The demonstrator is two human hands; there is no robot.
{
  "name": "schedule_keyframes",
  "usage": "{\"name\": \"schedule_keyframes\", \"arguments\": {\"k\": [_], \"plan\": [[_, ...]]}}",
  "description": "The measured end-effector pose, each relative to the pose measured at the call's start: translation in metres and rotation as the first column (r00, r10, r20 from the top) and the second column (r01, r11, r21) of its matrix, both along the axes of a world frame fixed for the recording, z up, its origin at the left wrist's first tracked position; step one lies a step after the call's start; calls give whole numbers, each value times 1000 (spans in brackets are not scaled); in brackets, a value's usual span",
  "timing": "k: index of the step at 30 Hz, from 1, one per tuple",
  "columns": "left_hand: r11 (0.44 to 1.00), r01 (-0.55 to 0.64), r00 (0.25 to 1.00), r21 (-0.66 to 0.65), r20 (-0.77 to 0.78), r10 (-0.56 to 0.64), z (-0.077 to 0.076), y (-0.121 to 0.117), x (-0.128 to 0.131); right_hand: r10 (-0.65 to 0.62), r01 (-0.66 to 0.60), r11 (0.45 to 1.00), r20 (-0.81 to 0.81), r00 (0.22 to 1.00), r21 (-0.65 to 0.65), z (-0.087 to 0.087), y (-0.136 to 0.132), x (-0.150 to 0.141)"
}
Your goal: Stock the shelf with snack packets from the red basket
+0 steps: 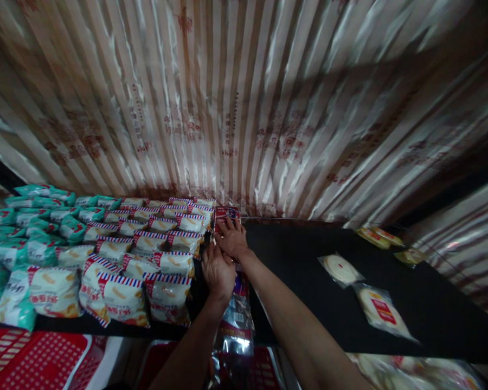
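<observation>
Both my hands reach onto a black shelf (pixel 309 271). My right hand (pixel 231 237) lies flat with fingers spread on a dark red snack packet (pixel 226 213) at the back of the shelf. My left hand (pixel 217 270) rests just in front of it, fingers curled down against a row of dark shiny packets (pixel 238 314) that runs toward me. What its fingers grip, if anything, is hidden. Rows of white bread packets with red and blue striped edges (pixel 146 260) lie right beside my left hand.
Teal packets (pixel 36 227) fill the shelf's left end. Round flat cakes in clear wrappers (pixel 341 269) and yellow packets (pixel 376 235) lie on the right. Red plastic baskets (pixel 40 360) stand below the front edge. A striped satin curtain (pixel 244 108) hangs behind.
</observation>
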State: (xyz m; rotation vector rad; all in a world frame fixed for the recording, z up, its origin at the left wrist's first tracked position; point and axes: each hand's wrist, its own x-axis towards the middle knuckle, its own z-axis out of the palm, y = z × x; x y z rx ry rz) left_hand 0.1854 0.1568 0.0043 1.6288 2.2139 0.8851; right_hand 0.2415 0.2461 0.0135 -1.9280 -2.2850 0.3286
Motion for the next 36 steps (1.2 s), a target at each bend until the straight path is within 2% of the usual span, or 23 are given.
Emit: {"name": "schedule_keyframes", "arguments": {"k": [4,11,16,23,31,36], "plan": [[999,-5,1000,-32,18,6,-2,0,0,3,-3,1000,3,1000,17,-2,0,0],[1000,-5,1000,-7,-19,5,-8,2,2,12,-12,1000,3,1000,9,-2,3,1],[1000,8,999,-7,-38,-8,-4,0,3,12,-11,1000,-18,1000,19,2,6,0],[1000,9,998,11,-68,-8,4,-5,6,18,-9,990,-56,998,144,10,-1,3],[992,55,998,113,-45,-50,13,-24,11,-1,61,959,-211,977,278,16,-34,13],[983,120,991,138,41,-127,26,-52,14,-14,94,949,-257,966,301,19,-71,26]]}}
